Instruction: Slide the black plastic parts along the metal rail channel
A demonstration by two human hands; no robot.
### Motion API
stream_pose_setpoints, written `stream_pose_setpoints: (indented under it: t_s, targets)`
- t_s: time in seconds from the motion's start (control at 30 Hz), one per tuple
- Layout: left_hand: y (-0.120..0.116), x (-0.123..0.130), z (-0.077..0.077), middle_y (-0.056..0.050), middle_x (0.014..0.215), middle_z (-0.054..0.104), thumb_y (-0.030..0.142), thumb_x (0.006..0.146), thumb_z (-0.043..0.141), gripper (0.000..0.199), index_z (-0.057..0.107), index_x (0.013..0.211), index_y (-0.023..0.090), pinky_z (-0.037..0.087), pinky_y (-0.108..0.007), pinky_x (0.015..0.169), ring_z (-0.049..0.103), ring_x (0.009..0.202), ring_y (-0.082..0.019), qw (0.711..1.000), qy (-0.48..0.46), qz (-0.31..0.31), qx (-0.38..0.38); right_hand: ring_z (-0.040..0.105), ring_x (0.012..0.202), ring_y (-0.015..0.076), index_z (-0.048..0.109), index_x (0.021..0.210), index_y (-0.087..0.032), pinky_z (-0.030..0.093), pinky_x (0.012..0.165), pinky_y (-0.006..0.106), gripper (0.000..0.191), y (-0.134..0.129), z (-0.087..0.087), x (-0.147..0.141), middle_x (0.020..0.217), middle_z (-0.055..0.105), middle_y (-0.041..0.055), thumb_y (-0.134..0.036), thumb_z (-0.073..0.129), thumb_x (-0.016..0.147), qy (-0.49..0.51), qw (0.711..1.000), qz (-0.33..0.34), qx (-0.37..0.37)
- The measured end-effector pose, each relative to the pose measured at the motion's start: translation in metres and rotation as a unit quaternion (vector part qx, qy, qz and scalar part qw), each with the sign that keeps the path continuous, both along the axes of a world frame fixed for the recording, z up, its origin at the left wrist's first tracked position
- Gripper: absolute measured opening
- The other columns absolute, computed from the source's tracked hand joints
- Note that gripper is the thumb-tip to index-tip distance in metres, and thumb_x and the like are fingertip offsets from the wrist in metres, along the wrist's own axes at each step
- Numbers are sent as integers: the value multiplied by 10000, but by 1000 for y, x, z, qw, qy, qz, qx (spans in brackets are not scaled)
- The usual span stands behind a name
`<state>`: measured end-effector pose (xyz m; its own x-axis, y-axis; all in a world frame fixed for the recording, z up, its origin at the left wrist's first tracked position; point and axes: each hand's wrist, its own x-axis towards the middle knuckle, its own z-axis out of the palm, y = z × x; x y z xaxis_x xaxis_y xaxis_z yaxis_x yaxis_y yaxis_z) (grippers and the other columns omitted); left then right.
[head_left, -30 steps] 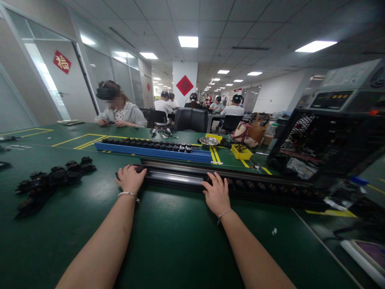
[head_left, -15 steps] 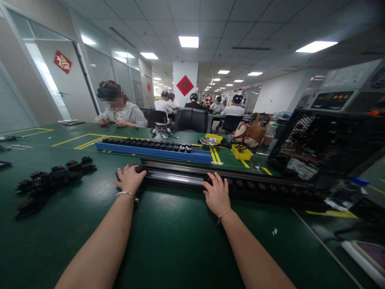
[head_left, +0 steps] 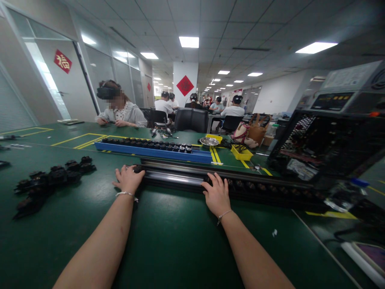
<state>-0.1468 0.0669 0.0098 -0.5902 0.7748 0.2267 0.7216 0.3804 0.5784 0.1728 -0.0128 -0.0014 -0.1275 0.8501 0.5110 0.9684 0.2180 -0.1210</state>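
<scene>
A long black rail point(head_left: 174, 176) with a shiny channel lies across the table in front of me. My left hand point(head_left: 128, 179) is at its left end, thumb and fingers closed round a small black part point(head_left: 137, 169), mostly hidden by the fingers. On the rail further right rests my right hand point(head_left: 217, 195), fingers spread, the tips touching the near end of a row of dark parts point(head_left: 255, 185) set in the channel. Whether it grips one of them is hidden.
Loose black parts point(head_left: 57, 176) lie in a cluster at the left. Behind the rail are a blue tray point(head_left: 150, 153) of similar parts, a metal dish point(head_left: 209, 141) and a yellow bin point(head_left: 241, 153). An open computer case point(head_left: 327, 136) stands right. A co-worker point(head_left: 120, 108) sits across.
My left hand has shifted very slightly left with the black part. The right hand stays in the same place on the rail.
</scene>
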Motion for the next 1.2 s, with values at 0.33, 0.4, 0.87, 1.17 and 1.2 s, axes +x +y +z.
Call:
stream_pose_setpoints:
  t_s: [0.33, 0.4, 0.87, 1.17, 1.2]
  targets:
    - [2, -6, -4, -82, 1490, 223, 548, 688, 499, 560, 563, 1186, 300, 164, -631, 1032, 76, 1373, -364, 1000, -10, 18, -3, 236, 1333, 266, 631, 1013, -309, 146, 1061, 574, 299, 0, 1, 0, 1375, 419, 34, -156, 553, 769, 0, 1000, 1, -2]
    - [3, -7, -5, -77, 1491, 218, 558, 683, 500, 566, 562, 1186, 306, 160, -635, 1030, 82, 1368, -376, 999, -20, 29, -1, 234, 1334, 266, 631, 1013, -309, 147, 1061, 574, 299, -1, 1, 0, 1376, 418, 35, -156, 550, 770, -1, 1000, 1, -2]
    - [-1, -8, 1, -71, 1443, 322, 501, 676, 534, 547, 563, 1183, 296, 288, -538, 1022, 309, 1289, -346, 996, -44, 69, 34, 231, 1335, 260, 630, 1016, -310, 128, 1067, 562, 300, 0, 1, 0, 1378, 417, 34, -158, 564, 766, 3, 1000, 1, -7]
    - [-6, -7, 8, -61, 1421, 368, 463, 687, 553, 541, 567, 1194, 274, 319, -509, 1017, 369, 1250, -338, 995, -60, 76, 36, 233, 1336, 265, 633, 1009, -309, 128, 1069, 561, 291, 0, 1, 0, 1378, 418, 38, -159, 558, 771, 5, 1000, 3, -5]
    - [-6, -7, 9, -61, 1421, 367, 459, 688, 555, 540, 566, 1194, 274, 321, -513, 1014, 371, 1247, -342, 994, -63, 76, 36, 234, 1336, 265, 634, 1007, -308, 129, 1069, 561, 289, 0, 1, 0, 1377, 420, 38, -159, 556, 772, 4, 1000, 4, -6]
